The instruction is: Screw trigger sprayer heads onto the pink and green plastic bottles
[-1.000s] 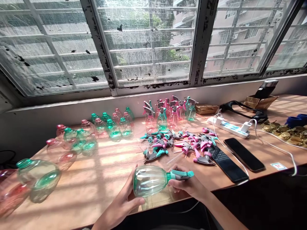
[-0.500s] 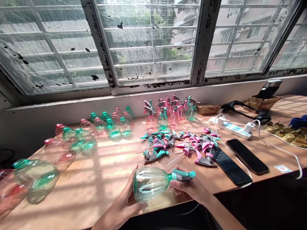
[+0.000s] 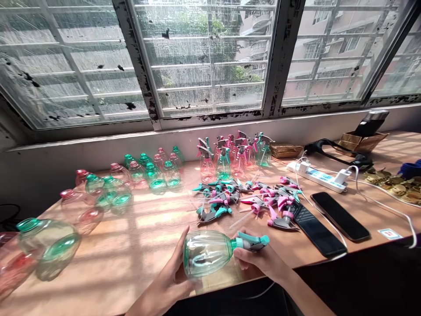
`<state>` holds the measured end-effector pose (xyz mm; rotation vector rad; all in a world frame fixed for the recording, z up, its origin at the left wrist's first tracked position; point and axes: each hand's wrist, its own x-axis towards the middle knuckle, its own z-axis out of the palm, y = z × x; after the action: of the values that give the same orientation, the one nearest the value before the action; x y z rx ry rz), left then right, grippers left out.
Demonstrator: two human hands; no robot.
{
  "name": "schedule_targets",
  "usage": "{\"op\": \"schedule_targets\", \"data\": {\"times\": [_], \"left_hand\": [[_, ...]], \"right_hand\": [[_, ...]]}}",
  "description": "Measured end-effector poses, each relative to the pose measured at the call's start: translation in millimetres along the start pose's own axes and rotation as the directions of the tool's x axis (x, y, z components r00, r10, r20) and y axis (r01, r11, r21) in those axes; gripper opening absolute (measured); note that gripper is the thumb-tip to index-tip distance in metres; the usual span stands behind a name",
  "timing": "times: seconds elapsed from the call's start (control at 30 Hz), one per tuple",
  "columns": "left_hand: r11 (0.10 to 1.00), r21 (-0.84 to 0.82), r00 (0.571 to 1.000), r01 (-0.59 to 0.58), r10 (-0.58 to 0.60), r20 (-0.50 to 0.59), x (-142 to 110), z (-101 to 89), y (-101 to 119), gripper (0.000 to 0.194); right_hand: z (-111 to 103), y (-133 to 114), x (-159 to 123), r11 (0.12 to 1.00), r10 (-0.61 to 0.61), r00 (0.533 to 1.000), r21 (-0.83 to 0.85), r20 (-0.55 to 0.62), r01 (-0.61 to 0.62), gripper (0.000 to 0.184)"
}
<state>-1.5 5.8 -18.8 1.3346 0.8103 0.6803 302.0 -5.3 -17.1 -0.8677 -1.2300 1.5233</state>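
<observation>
A clear green spray bottle (image 3: 208, 253) lies sideways between my hands at the table's front edge, its teal and grey spray head pointing right. My left hand (image 3: 174, 274) cups the bottle's base, thumb below and fingers behind. At the neck, my right hand (image 3: 255, 256) is closed around the spray head; some of its fingers are hidden behind it. Just beyond lie loose teal spray heads (image 3: 215, 206) and pink spray heads (image 3: 276, 199) with thin tubes. Several bottles with heads fitted (image 3: 223, 162) stand by the wall.
Open-necked green and pink bottles (image 3: 120, 193) stand along the table's left side. Two phones (image 3: 340, 215), a white power strip (image 3: 317, 176) with cables, black goggles-like gear (image 3: 338, 151), a cardboard box (image 3: 362, 142) and gold-coloured pieces (image 3: 394, 186) lie to the right.
Both hands keep their hold on the spray bottle, which has shifted very slightly. The reflections on its body differ a little. Nothing else has visibly moved.
</observation>
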Motion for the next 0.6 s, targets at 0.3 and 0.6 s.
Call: {"op": "schedule_targets", "data": {"times": [0.3,0.6], "left_hand": [[1.000,0.001,1.000,0.013,-0.013,0.011,-0.5,2.4,3.6,0.101],[0.999,0.029,1.000,0.021,-0.022,0.013,-0.4,-1.3,1.1,0.109]], "right_hand": [[-3.8,9.3,2.1,0.999,-0.039,0.999,-0.019,-0.015,0.039,0.049],[-6.6,11.2,1.6,0.997,-0.063,0.998,-0.047,0.024,0.064,0.044]]}}
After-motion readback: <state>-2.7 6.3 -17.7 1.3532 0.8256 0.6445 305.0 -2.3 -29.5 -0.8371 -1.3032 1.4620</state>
